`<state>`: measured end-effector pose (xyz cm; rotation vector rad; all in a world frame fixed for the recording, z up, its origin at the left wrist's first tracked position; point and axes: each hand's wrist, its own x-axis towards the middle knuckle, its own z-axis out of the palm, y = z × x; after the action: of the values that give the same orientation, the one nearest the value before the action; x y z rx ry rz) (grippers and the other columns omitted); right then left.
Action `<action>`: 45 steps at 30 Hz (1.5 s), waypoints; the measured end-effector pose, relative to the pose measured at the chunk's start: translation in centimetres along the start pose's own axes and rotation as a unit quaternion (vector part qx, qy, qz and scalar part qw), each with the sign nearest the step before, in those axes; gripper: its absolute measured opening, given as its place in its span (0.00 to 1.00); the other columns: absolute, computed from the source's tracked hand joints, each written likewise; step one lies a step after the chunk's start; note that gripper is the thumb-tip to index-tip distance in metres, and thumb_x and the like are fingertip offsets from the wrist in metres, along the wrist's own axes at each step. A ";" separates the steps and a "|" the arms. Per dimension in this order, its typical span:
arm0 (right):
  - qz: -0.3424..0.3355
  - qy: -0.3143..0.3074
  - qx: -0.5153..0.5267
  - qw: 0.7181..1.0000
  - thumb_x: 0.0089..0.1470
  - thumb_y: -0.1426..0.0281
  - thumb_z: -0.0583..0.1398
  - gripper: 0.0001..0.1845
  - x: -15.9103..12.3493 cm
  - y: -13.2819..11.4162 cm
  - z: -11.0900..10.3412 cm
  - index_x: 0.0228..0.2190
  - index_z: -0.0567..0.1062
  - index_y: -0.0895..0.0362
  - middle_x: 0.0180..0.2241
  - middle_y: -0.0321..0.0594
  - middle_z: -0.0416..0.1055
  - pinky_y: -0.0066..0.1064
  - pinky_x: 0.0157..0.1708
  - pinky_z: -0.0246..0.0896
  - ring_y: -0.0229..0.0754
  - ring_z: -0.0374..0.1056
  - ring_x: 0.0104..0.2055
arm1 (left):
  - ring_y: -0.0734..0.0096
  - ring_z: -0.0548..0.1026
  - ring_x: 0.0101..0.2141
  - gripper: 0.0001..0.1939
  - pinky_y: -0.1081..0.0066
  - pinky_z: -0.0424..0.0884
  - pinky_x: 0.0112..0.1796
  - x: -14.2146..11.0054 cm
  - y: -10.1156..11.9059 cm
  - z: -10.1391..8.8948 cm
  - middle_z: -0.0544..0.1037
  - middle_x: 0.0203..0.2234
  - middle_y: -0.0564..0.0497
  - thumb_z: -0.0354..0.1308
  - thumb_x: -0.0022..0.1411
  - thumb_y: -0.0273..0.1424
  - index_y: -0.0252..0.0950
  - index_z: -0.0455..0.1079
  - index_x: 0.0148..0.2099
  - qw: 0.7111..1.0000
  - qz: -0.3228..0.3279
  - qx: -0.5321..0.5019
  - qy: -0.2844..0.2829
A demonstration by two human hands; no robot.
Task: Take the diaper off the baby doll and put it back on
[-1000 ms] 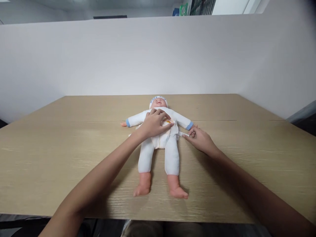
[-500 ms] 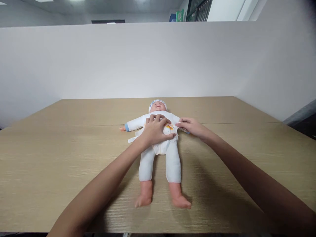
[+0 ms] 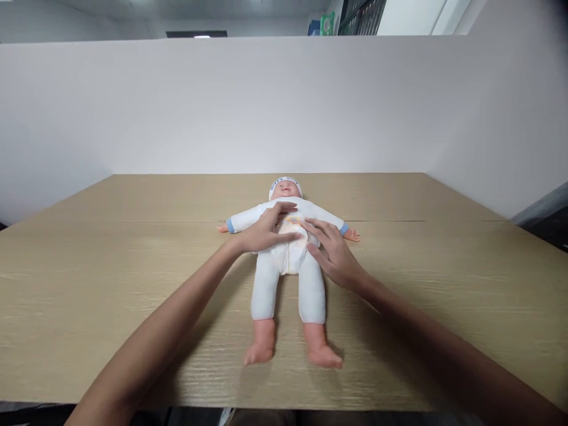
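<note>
A baby doll [image 3: 313,290] in a white suit with blue cuffs and a white headband lies on its back, its bare feet toward me. Around its hips sits a white diaper [image 3: 288,260] with a coloured print near the waist. My left hand [image 3: 268,231] rests over the left side of the doll's belly and the diaper, thumb and fingers apart. On the other side, my right hand [image 3: 332,251] lies at the diaper's right edge with its fingers spread. Both hands cover the sides of the diaper's waist, so the tabs there are hidden.
The doll lies on a wide wooden table [image 3: 133,284] with a seam running across it. A pale partition wall [image 3: 275,106] rises behind the table and along the right side. Beyond its top, a green package [image 3: 327,24] shows.
My right hand has left the doll's arm and come down to the diaper's right side, its fingers opening. My left hand has shifted left, and the loose white tab there no longer shows.
</note>
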<state>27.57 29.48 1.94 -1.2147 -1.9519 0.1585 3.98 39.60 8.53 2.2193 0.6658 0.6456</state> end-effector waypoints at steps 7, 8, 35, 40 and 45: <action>0.005 0.055 -0.023 0.998 0.77 0.59 0.52 0.22 1.4 -1.8 -1.4 0.65 0.73 0.48 0.64 0.47 0.74 0.53 0.69 0.58 0.55 0.67 0.67 | 0.54 0.73 0.63 0.22 0.54 0.68 0.65 -6.3 -4.2 -1.0 0.75 0.64 0.42 0.56 0.76 0.47 0.41 0.68 0.63 0.981 -0.050 0.096 0.160; 0.000 0.063 -0.025 0.998 0.76 0.60 0.54 0.19 2.2 -2.4 -1.3 0.60 0.76 0.49 0.59 0.47 0.76 0.51 0.67 0.61 0.55 0.69 0.63 | 0.53 0.73 0.61 0.21 0.53 0.69 0.64 -7.1 -5.1 -1.1 0.77 0.61 0.41 0.56 0.76 0.48 0.40 0.70 0.60 0.974 -0.069 0.134 0.171; 0.110 -0.075 -0.058 0.989 0.65 0.67 0.58 0.13 9.3 -5.4 3.1 0.28 0.62 0.52 0.32 0.38 0.74 0.35 0.34 0.49 0.44 0.64 0.34 | 0.68 0.65 0.32 0.18 0.67 0.59 0.36 -0.9 -2.3 -0.1 0.68 0.28 0.53 0.56 0.70 0.43 0.38 0.64 0.31 0.981 -0.130 -0.071 0.127; 0.142 -0.092 -0.019 0.985 0.67 0.60 0.60 0.18 9.5 -6.0 2.3 0.27 0.65 0.53 0.29 0.35 0.73 0.35 0.33 0.51 0.41 0.63 0.31 | 0.67 0.65 0.34 0.21 0.65 0.63 0.39 -1.4 -3.6 0.3 0.67 0.31 0.52 0.47 0.77 0.47 0.38 0.64 0.35 0.978 -0.098 -0.123 0.134; 0.135 -0.038 -0.043 0.989 0.68 0.66 0.58 0.19 9.4 -4.9 3.2 0.24 0.62 0.53 0.25 0.35 0.68 0.35 0.32 0.46 0.40 0.59 0.28 | 0.70 0.65 0.34 0.21 0.68 0.63 0.38 -2.8 -3.8 0.6 0.68 0.35 0.52 0.57 0.74 0.52 0.39 0.65 0.43 0.974 -0.084 -0.154 0.144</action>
<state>20.03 35.34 7.49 -1.5481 -1.8681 0.2638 1.30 39.91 4.65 1.7797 0.8260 0.9254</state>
